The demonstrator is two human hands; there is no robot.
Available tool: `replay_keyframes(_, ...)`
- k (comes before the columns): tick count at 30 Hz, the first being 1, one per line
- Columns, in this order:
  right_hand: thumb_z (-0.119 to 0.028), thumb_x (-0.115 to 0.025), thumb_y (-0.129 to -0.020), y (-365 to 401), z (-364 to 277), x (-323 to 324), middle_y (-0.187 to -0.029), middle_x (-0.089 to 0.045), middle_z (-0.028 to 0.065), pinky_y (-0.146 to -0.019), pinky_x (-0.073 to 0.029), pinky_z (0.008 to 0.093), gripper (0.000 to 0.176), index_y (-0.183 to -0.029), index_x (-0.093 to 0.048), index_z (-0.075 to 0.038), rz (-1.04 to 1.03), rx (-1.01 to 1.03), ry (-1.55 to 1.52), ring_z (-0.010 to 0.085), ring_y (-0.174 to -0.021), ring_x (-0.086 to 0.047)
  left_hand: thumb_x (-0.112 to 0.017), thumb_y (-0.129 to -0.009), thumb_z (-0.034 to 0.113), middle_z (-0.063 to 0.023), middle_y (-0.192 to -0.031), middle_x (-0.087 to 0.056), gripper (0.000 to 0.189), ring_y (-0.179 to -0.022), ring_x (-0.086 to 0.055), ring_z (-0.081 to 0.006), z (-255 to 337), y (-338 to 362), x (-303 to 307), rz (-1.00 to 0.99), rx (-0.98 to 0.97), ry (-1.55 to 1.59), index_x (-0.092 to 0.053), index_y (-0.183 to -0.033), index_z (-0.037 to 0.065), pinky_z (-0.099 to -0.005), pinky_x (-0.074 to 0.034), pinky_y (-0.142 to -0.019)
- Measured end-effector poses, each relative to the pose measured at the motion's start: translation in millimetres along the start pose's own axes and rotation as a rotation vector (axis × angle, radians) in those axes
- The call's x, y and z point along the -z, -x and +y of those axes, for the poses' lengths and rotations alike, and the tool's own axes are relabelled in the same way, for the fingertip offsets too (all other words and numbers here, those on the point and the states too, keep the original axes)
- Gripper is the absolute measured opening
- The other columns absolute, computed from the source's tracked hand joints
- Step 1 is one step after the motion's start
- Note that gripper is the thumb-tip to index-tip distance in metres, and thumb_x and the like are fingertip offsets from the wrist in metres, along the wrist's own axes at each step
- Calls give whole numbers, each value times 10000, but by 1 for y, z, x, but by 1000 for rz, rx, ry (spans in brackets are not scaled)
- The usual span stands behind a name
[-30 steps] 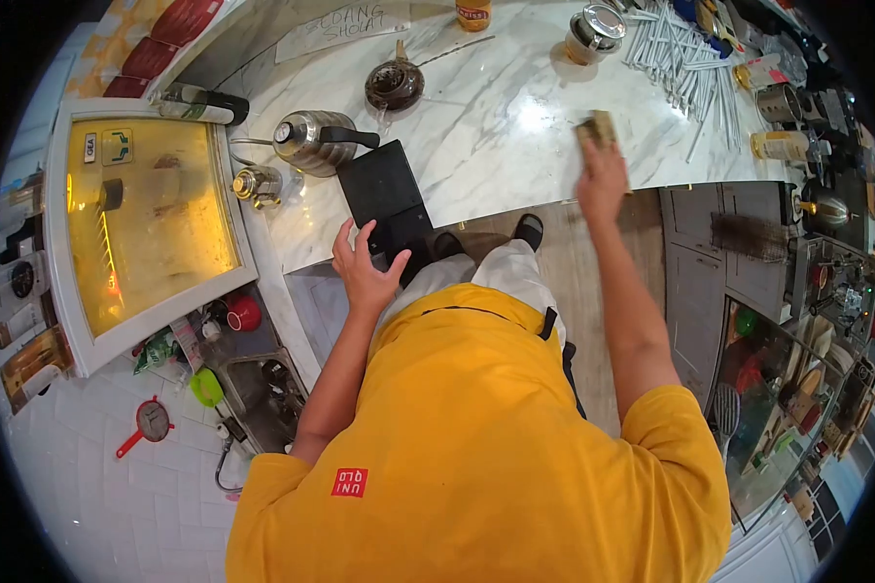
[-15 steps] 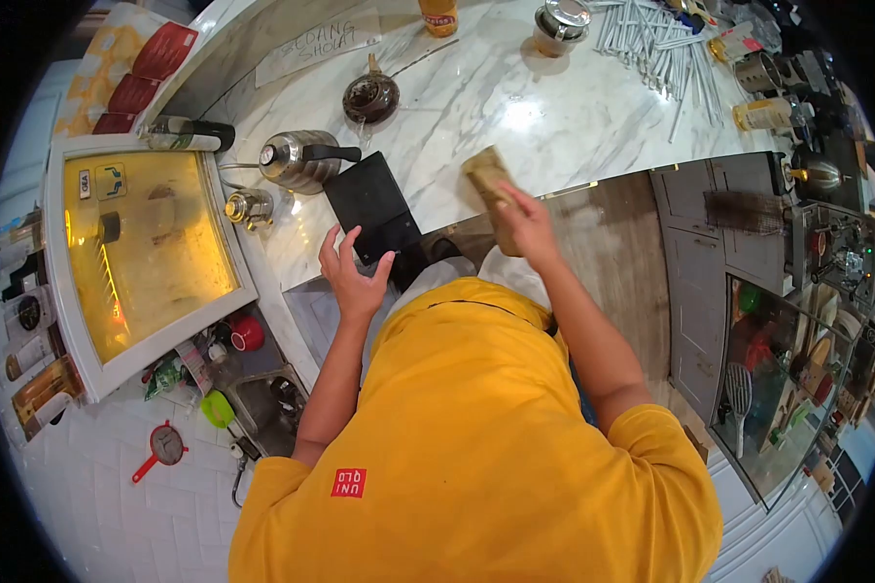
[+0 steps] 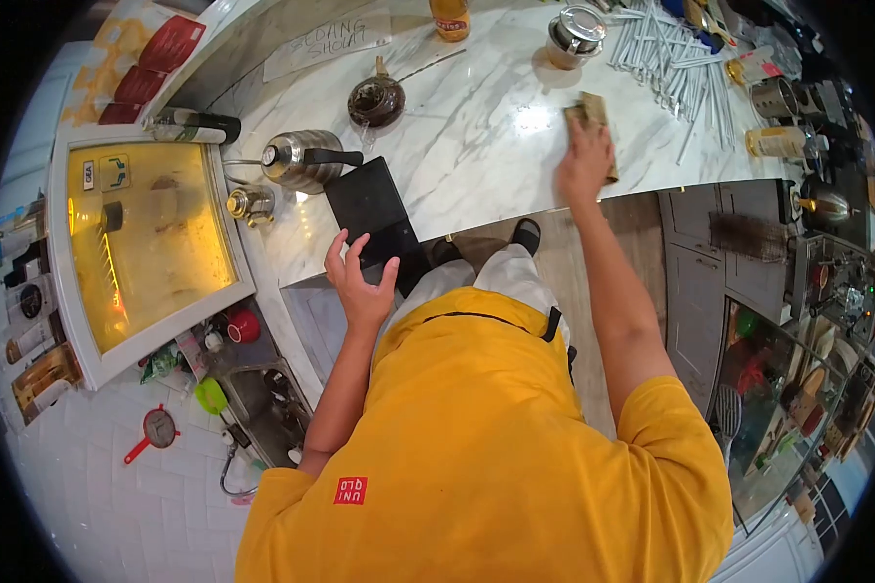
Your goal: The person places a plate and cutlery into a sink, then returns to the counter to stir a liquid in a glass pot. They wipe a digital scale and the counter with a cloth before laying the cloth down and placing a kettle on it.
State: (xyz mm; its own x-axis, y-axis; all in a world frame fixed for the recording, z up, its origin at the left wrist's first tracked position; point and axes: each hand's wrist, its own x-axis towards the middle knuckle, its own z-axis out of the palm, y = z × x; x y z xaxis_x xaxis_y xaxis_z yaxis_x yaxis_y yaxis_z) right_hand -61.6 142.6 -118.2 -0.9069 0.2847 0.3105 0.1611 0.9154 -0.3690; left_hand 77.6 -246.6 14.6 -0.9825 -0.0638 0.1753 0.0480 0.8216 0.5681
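My right hand (image 3: 585,167) presses a folded brown cloth (image 3: 593,105) onto the marble counter (image 3: 486,160), close to its front edge. The fingers lie over the cloth and hide part of it. My left hand (image 3: 362,287) hovers at the counter's edge with curved fingers spread apart, holding nothing. Just beyond those fingertips lies a flat black device (image 3: 367,199), its near end reaching the counter edge. A steel gooseneck kettle (image 3: 301,160) with a black handle stands left of it. Farther back sits a round glass pot (image 3: 376,102) of dark contents.
A small glass with a metal coffee filter (image 3: 576,37) stands at the back, beside a heap of white straws (image 3: 661,63). A labelled bottle (image 3: 450,17) and a handwritten paper sign (image 3: 329,44) are at the far side. Left is a yellow-lit glass-fronted cabinet (image 3: 151,243).
My right hand has moved right and forward with the brown cloth, which was raised near the edge and now lies against the counter. My left hand has barely moved.
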Motion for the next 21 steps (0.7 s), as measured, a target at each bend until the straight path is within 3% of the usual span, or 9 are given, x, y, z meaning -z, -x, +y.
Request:
replay_keyframes(7, 19, -563, -813, 41, -103, -8, -1520, -486, 162, -1169, -271, 575, 586, -1367, -618, -164, -229, 297, -244, 401, -1443, -392, -815, -808, 229, -165, -1441, -468, 498, -1334, -421, -383, 0, 13, -3, 21, 71, -16, -633, -1253, 101, -499, -321, -1117)
replay_keyframes(10, -15, -567, -860, 75, -126, 4, -1493, -515, 165, -1188, -252, 569, 525, -1357, -623, -173, -346, 401, -436, 390, -1439, -402, -812, -812, 227, -161, -1433, -479, 489, -1330, -429, -383, 6, 7, -5, 34, 51, -15, -636, -1251, 100, -497, -325, -1116)
replay_keyframes(13, -33, -564, -899, 79, -121, 24, -1426, -576, 165, -1180, -312, 488, 474, -1350, -638, -159, -490, 420, -612, 387, -1399, -457, -811, -813, 226, -158, -1425, -488, 482, -1326, -440, -381, 13, -2, -6, 53, 31, 13, -641, -1246, 99, -495, -333, -1113)
replay_keyframes(16, -42, -559, -923, 67, -105, 68, -1373, -616, 175, -1138, -382, 392, 455, -1357, -645, -150, -772, 21, -1008, 378, -1327, -534, -812, -812, 227, -159, -1422, -493, 479, -1323, -449, -378, 14, -8, -12, 49, 29, 21, -643, -1241, 97, -492, -338, -1112)
replay_keyframes(17, -47, -545, -953, 71, -93, 73, -1383, -625, 164, -1098, -417, 338, 442, -1382, -629, -115, -685, 3, -1053, 325, -1277, -587, -813, -811, 227, -159, -1421, -494, 481, -1323, -449, -377, 15, -10, -15, 39, 19, 29, -643, -1241, 96, -492, -338, -1112)
replay_keyframes(21, -58, -555, -987, 77, -26, 102, -1425, -603, 106, -1100, -403, 320, 412, -1396, -612, -66, -405, -413, -1092, 213, -1295, -554, -816, -803, 226, -158, -1415, -498, 487, -1319, -452, -372, 25, -18, -30, 6, -27, 52, -641, -1237, 92, -487, -340, -1107)
